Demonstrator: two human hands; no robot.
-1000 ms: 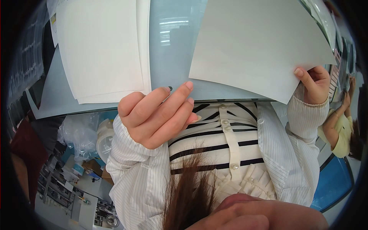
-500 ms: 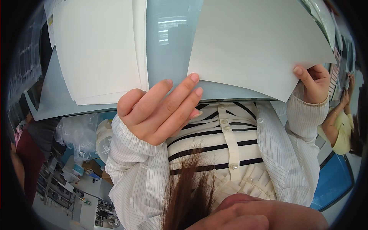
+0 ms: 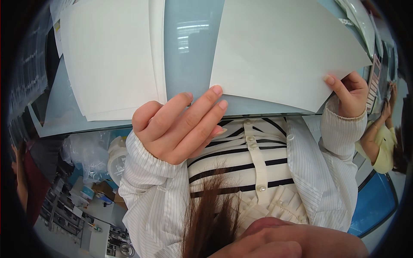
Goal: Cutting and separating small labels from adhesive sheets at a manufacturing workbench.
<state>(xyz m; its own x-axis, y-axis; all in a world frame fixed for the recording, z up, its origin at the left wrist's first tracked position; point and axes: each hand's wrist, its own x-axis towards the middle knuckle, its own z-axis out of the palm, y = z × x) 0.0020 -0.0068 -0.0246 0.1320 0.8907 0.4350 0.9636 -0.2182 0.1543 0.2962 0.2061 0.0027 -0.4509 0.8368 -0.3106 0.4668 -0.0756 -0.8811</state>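
A large blank white sheet of paper (image 3: pixel 284 56) lies at a slant on the right side of the light blue table surface. My right hand (image 3: pixel 349 95) pinches its right-hand lower edge between thumb and fingers. My left hand (image 3: pixel 176 129) is at the table's near edge, its fingers mostly stretched out and slightly bent. One of its fingertips touches the lower left corner of that sheet, without gripping it. Beyond the left hand, a stack of white sheets (image 3: pixel 109 60) lies on the left, its edges a little out of line.
The light blue table (image 3: pixel 187 71) shows between the stack and the slanted sheet. Clear plastic packages (image 3: pixel 357 21) lie at the far right. A crumpled clear plastic bag (image 3: pixel 88 150) is below the table's left edge. Another person's arm (image 3: pixel 374 133) shows at the right rim.
The right part of the slanted sheet has come down flatter, and my right hand has shifted slightly left with it. My left hand stays almost in place at the sheet's corner.
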